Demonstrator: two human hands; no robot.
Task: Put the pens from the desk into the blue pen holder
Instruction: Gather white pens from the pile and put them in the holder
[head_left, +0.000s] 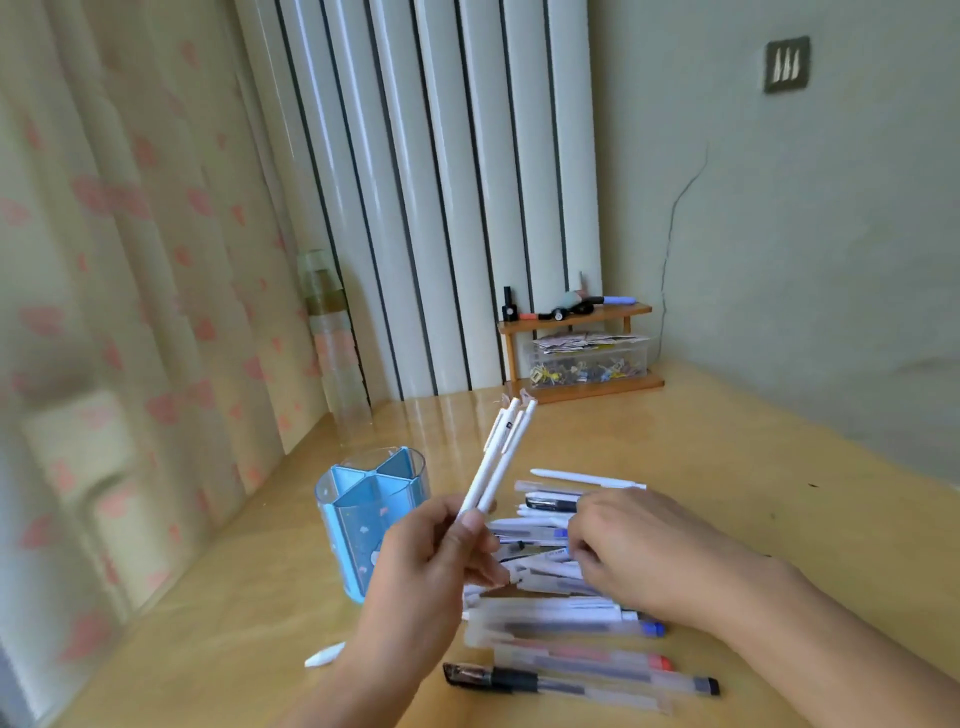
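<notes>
Two hands over the desk (727, 467) at lower centre: right hand (639, 551), fingers curled into the pen pile (561, 608), grip unclear; left hand (441, 561), fingers clamped on white pens (496, 462); holder (363, 519) just left.

My body in view: two hands and two forearms, nothing else. Both forearms bare as far as the frame shows; no sleeve or cuff visible. Left hand (441, 551) sits near centre frame, its forearm running off toward 7 o'clock. Right hand (639, 551) sits just to the 3 o'clock side of it, its forearm running off toward 4 o'clock and filling the lower right corner. No watch, bracelet or band on either wrist. No ring that I can make out; fingers partly blurred. No glove. Left thumbnail (475, 519) faces the camera: short, plain, unpainted. Right fingernails not readable.
</notes>
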